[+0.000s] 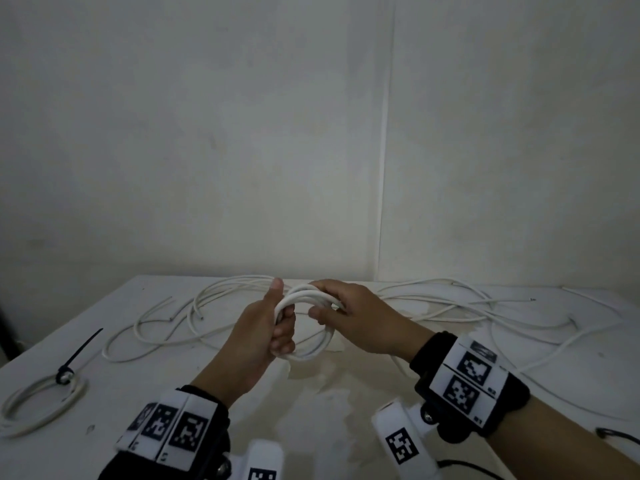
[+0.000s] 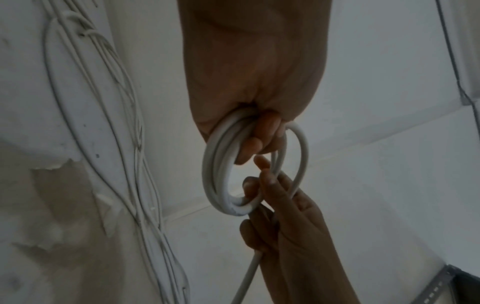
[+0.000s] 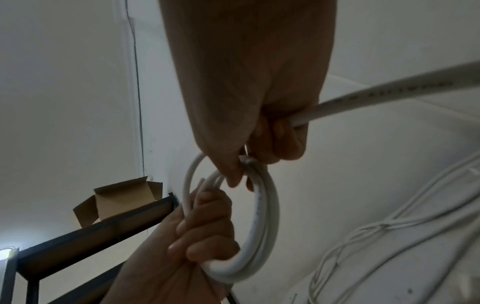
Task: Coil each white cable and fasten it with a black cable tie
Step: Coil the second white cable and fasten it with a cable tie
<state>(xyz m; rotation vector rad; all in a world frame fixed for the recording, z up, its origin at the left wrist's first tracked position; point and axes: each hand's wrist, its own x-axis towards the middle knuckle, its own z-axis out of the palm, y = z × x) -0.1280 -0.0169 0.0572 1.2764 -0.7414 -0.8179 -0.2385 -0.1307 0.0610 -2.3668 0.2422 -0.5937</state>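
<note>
A small coil of white cable (image 1: pixel 313 351) is held up over the table between both hands. My left hand (image 1: pixel 282 329) grips its left side with fingers curled through the loops (image 2: pixel 221 164), thumb pointing up. My right hand (image 1: pixel 329 306) pinches the coil's upper right and holds the free tail (image 3: pixel 389 92), which runs off to the right. In the right wrist view the coil (image 3: pixel 265 226) hangs between my right hand (image 3: pixel 272 148) and my left hand (image 3: pixel 205 226). A finished coil (image 1: pixel 41 401) fastened with a black cable tie (image 1: pixel 74 358) lies at the table's left.
Several loose white cables (image 1: pixel 225 296) sprawl across the back of the white table (image 1: pixel 311 427) and out to the right (image 1: pixel 485 306). A black tie (image 1: pixel 616 435) lies near the right edge. A cardboard box (image 3: pixel 119 199) sits on a dark metal shelf frame (image 3: pixel 91 232).
</note>
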